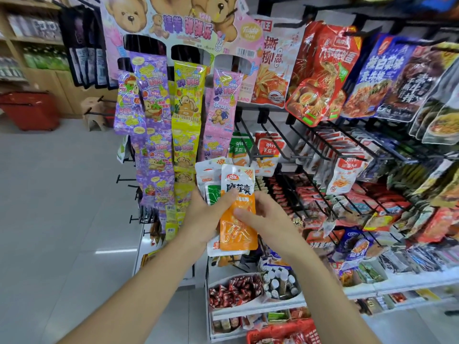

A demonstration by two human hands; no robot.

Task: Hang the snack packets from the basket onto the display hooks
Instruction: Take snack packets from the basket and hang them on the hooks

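My left hand (pixel 206 217) grips a small stack of snack packets, with an orange and white packet (pixel 238 227) in front and a green and white one (pixel 213 193) behind. My right hand (pixel 260 214) pinches the orange packet's right edge with thumb and fingers. The stack is held upright in front of the display rack, just below black display hooks (pixel 270 135) that carry similar orange and white packets (pixel 267 151). A red basket (pixel 283 332) with packets in it sits at the bottom edge, partly hidden by my right arm.
Long candy strips (pixel 159 115) hang from a bear-printed stand to the left. Larger snack bags (pixel 323 70) hang on upper hooks to the right. Trays of small sweets (pixel 236 289) fill the low shelves. Another red basket (pixel 29 110) stands on the floor at far left.
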